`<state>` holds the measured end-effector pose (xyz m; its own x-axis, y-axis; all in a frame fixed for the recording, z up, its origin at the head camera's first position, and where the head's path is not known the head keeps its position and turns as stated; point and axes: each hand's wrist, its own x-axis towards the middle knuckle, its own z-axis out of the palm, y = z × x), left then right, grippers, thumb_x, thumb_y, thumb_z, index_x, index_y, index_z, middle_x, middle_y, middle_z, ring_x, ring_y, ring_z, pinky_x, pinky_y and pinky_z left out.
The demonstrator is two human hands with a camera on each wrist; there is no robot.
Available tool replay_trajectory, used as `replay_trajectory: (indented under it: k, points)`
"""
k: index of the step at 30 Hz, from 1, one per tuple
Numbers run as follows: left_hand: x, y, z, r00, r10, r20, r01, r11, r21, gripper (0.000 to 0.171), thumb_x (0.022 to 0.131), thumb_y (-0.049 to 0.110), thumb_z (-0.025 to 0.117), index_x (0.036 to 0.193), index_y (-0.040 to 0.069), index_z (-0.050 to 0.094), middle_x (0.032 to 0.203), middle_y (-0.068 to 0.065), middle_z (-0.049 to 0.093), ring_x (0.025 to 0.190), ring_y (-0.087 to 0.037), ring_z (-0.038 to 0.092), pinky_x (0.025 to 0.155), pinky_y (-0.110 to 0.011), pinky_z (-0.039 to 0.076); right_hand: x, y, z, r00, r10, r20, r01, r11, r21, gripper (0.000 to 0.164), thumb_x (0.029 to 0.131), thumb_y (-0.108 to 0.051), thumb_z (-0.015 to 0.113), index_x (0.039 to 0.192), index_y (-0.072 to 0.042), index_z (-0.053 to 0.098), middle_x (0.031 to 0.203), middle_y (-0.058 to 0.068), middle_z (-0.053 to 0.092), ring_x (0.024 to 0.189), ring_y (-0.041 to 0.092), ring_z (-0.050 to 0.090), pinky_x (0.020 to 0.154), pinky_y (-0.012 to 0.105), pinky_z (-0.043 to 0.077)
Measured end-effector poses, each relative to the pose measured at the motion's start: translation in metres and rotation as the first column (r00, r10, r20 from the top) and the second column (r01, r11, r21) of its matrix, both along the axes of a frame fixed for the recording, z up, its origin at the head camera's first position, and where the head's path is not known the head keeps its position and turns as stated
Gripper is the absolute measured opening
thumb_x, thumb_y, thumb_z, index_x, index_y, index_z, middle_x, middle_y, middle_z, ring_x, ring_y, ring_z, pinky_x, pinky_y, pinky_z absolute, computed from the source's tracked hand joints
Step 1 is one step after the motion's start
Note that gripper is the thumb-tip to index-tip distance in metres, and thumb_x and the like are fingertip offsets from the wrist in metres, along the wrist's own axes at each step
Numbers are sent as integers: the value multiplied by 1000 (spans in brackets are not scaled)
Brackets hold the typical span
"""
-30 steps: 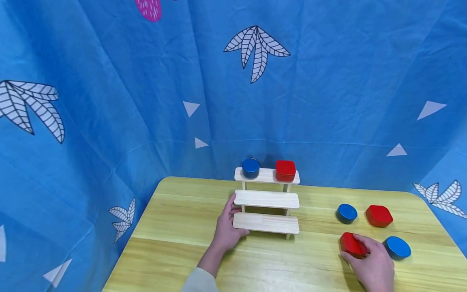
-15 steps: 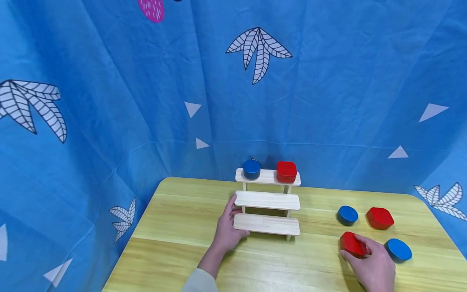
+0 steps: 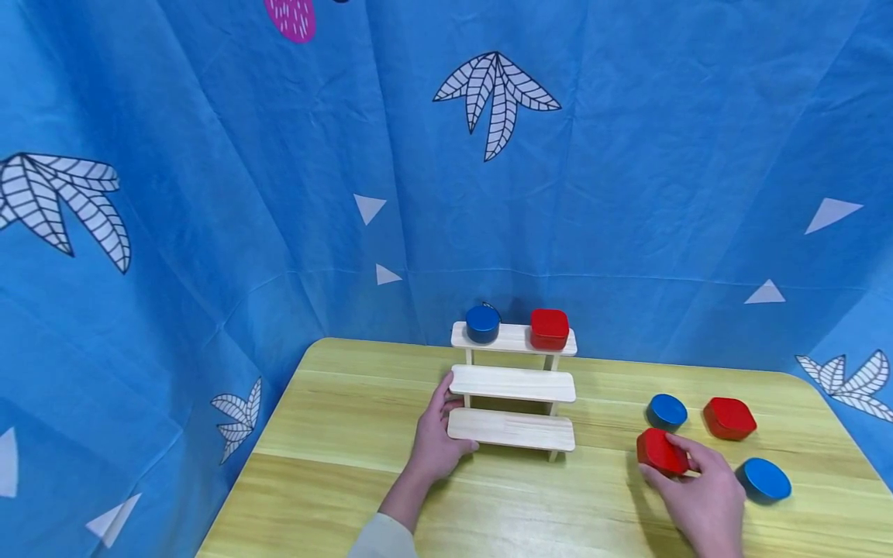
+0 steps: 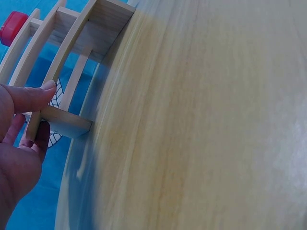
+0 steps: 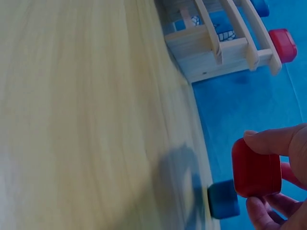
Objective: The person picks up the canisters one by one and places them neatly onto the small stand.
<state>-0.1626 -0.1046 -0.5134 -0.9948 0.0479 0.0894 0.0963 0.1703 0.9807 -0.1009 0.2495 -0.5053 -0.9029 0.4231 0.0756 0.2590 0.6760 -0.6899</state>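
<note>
The left hand [image 3: 434,443] grips the wooden rack [image 3: 512,384] and should steady it, while the right hand [image 3: 705,488], pinching the red box [image 3: 661,452], should avoid tilting it.

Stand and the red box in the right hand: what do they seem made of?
Stand: likely bare wood, matte; pale, with visible grain. Held red box: painted metal or plastic, can't tell which; smooth, evenly coloured surface with soft sheen.

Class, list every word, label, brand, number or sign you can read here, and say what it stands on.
None: no lettering shows on the red containers, blue containers, wooden stand or table. The blue cloth bears only printed pictures, such as leaves and triangles.
</note>
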Motion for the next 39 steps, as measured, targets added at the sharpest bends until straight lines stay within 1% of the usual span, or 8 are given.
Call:
replay_trajectory:
  k: [2,4,8,14,23,29,32,39]
  points:
    - [-4,-1,-9,1000,-3,0,3,1000,8,127,59,-30,76,160,25,23,141,-10,45,126,-32,49,91,-34,53,0,-4,2,1000,8,-18,-8,1000,0,73,72,-21,92,134,1,61,126,27,54,106,43,50,62,25,48]
    - [-6,-2,-13,1000,-9,-8,9,1000,27,129,58,-30,77,159,28,23,141,-8,45,126,-30,49,90,-32,54,0,-7,2,999,20,-47,-20,1000,3,72,71,-20,92,132,1,62,125,26,55,105,41,51,62,20,47]
    - [-5,-2,-13,1000,-17,-21,18,998,52,129,58,-29,78,159,31,24,141,-7,44,126,-29,49,88,-31,55,0,-11,2,993,44,-111,-44,999,7,69,69,-19,94,129,0,65,123,25,58,101,38,54,60,11,42]
    - [-4,-2,-13,1000,-18,-23,19,999,41,129,58,-29,78,158,32,25,141,-7,44,126,-28,48,86,-30,55,-3,-15,5,984,61,-169,-64,998,-12,69,68,-19,95,127,-2,66,123,23,58,99,34,55,61,6,41]
    - [-5,-2,-15,1000,-12,-25,13,1000,26,130,57,-28,79,159,32,24,142,-7,45,126,-29,49,86,-31,55,-9,-34,19,972,48,-228,-56,998,-30,66,65,-14,95,125,-4,69,125,19,60,100,32,58,63,3,38]
    - [-6,-3,-15,1000,-5,-25,5,1000,1,129,58,-27,80,158,36,26,141,-5,46,126,-28,49,88,-31,54,-16,-49,24,950,73,-302,-97,993,-65,64,64,-10,96,122,-3,70,124,19,60,102,32,58,65,0,38]
    - [-6,-3,-16,999,-6,-35,6,1000,-3,128,59,-27,80,158,34,26,140,-7,46,125,-29,50,89,-32,54,-19,-55,26,941,81,-328,-112,991,-78,62,63,-8,96,120,-3,71,123,18,61,102,32,58,66,-1,37]
    - [-7,-4,-17,999,-12,-38,11,1000,-17,129,59,-26,80,158,34,25,138,-5,48,123,-27,52,90,-31,54,-24,-67,31,934,99,-343,-135,987,-85,61,64,-8,95,121,-4,71,123,15,62,103,32,59,68,4,43]
